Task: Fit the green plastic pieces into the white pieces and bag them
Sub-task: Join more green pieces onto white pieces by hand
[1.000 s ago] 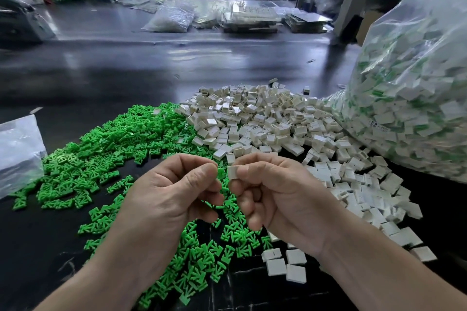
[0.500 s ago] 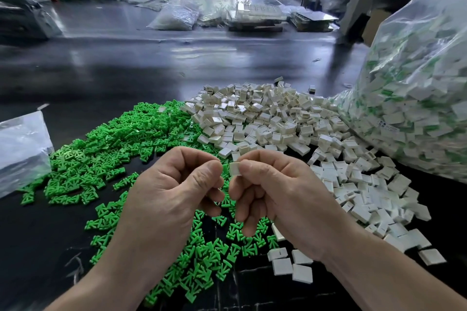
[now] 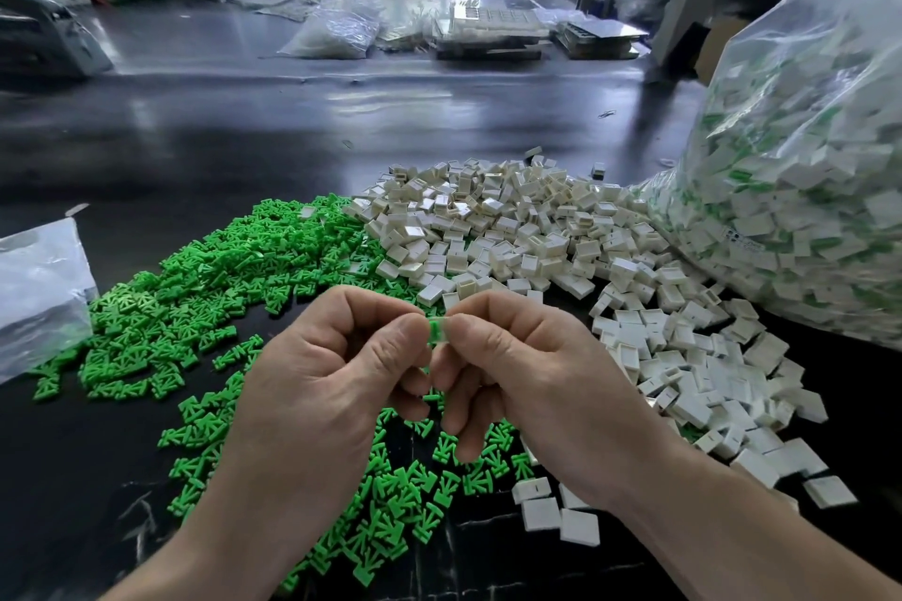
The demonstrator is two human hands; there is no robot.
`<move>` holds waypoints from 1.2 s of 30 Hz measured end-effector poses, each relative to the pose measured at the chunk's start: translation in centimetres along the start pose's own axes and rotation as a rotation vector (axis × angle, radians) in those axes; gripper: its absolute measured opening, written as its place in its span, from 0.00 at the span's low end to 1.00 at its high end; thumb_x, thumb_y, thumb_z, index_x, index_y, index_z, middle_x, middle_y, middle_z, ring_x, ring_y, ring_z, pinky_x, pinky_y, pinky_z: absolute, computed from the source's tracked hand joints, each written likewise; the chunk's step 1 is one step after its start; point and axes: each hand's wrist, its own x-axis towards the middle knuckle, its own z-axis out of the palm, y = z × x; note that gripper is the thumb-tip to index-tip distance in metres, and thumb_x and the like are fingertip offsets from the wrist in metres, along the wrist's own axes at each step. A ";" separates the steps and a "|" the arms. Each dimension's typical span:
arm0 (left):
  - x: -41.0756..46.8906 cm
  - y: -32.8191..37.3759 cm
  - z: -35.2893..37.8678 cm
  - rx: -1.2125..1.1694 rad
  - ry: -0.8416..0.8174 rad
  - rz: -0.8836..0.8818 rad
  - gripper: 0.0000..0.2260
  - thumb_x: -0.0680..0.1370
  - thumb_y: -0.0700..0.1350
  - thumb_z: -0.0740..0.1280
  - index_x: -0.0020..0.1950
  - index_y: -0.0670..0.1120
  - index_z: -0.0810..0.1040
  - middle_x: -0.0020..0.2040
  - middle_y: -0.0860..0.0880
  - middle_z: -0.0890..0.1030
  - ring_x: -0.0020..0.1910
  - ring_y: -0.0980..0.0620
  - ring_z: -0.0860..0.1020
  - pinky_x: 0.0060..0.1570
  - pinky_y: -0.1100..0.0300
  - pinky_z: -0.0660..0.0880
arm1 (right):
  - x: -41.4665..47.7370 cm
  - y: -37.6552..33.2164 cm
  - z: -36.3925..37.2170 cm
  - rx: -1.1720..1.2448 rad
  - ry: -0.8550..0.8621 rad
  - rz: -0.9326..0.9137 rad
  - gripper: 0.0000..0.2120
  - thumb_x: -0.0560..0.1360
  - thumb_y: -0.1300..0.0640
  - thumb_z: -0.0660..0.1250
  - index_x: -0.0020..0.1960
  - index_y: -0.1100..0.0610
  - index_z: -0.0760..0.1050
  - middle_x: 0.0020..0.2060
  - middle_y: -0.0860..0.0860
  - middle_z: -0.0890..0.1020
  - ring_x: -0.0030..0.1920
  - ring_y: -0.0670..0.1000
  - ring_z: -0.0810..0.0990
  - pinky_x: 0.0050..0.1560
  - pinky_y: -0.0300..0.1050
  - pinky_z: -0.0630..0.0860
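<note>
A heap of small green plastic pieces [image 3: 205, 288] spreads over the black table at left and under my hands. Right of it lies a heap of square white pieces [image 3: 527, 239]. My left hand [image 3: 317, 386] and my right hand [image 3: 527, 371] meet above the table, fingertips together. Between them sits one small piece [image 3: 438, 331], green on the side facing me with a white edge, pinched by both thumbs and forefingers. A big clear bag [image 3: 800, 190] at right holds many fitted white-and-green pieces.
A folded clear plastic bag [image 3: 39, 288] lies at the left edge. Several loose white squares [image 3: 561, 510] sit near my right wrist. Farther back on the dark table [image 3: 293, 122] are bags, trays [image 3: 488, 34] and a grey machine [image 3: 44, 39].
The piece between my fingertips showed its white face before; now its green side faces me. Both hands stay together at the same spot.
</note>
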 end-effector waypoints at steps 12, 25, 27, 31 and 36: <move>0.1 0.1 -0.1 -0.129 -0.013 -0.054 0.10 0.70 0.54 0.75 0.44 0.50 0.83 0.36 0.45 0.82 0.33 0.49 0.81 0.32 0.58 0.78 | 0.2 0.1 0.0 0.146 -0.064 -0.006 0.08 0.80 0.55 0.64 0.48 0.58 0.79 0.39 0.57 0.81 0.33 0.54 0.80 0.29 0.44 0.78; 0.1 0.0 -0.1 -0.014 0.013 0.005 0.07 0.71 0.53 0.71 0.44 0.52 0.83 0.37 0.46 0.83 0.33 0.48 0.82 0.32 0.58 0.79 | 0.1 -0.2 -0.7 0.062 0.061 0.019 0.03 0.74 0.60 0.72 0.41 0.55 0.81 0.41 0.58 0.84 0.36 0.57 0.85 0.31 0.46 0.80; 0.0 0.1 -0.1 0.009 0.011 0.009 0.06 0.72 0.53 0.72 0.45 0.52 0.83 0.37 0.46 0.83 0.34 0.48 0.82 0.32 0.58 0.79 | -0.1 -0.2 -0.7 -0.012 0.020 0.036 0.03 0.76 0.59 0.70 0.44 0.56 0.80 0.39 0.55 0.83 0.34 0.56 0.84 0.32 0.47 0.81; 0.0 0.2 -0.3 0.054 0.000 0.026 0.03 0.75 0.50 0.71 0.45 0.52 0.82 0.37 0.46 0.83 0.33 0.49 0.82 0.32 0.61 0.79 | -0.4 -0.2 -0.8 -0.245 -0.053 0.039 0.04 0.82 0.56 0.66 0.51 0.55 0.78 0.37 0.51 0.82 0.37 0.52 0.82 0.40 0.47 0.81; 0.0 0.3 -0.2 0.122 0.000 0.055 0.05 0.72 0.52 0.70 0.45 0.53 0.82 0.36 0.47 0.83 0.32 0.51 0.81 0.32 0.63 0.78 | -0.7 -0.4 -0.7 -0.313 -0.077 0.068 0.04 0.82 0.56 0.65 0.52 0.53 0.78 0.37 0.51 0.84 0.38 0.50 0.84 0.44 0.48 0.83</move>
